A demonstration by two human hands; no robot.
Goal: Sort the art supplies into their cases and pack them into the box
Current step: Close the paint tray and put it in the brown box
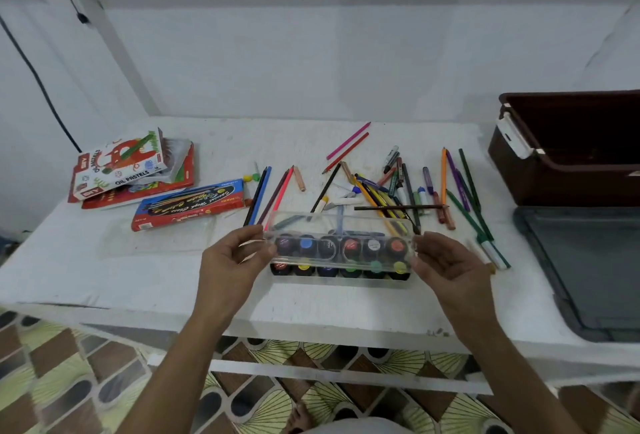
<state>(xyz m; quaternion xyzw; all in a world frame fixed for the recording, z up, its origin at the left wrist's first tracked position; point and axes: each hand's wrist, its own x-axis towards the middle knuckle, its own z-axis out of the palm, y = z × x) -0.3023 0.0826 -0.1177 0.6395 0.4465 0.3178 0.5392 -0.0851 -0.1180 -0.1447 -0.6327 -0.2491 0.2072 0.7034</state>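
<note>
1. The person holds a clear plastic lid (pixel 341 225) by its two short ends, the left hand (pixel 235 257) pinching the left end and the right hand (pixel 446 260) pinching the right end, fingers curled round the edges. Gripping both ends probably keeps the long lid level so it can drop squarely.
2. The lid hovers just above and slightly behind a clear rectangular tray of round paint pots with coloured caps (pixel 339 269), which sits on the white tabletop (pixel 138 288) near the front edge. Judging by this, the step in hand is closing the paint case.
3. Behind the tray lies a loose scatter of coloured pencils and marker pens (pixel 398 187), still unsorted, so much of the task seems left.
4. To the left rest a white and red oil pastels carton (pixel 117 166) stacked on another red pack, and a red and blue flat pencil box (pixel 190 206) beside them, likely the cases awaiting their contents.
5. At the right, a dark brown plastic storage box (pixel 571 153) stands open, its grey lid (pixel 588 270) lying flat in front of it, presumably left off so that filled cases can go straight in.
</note>
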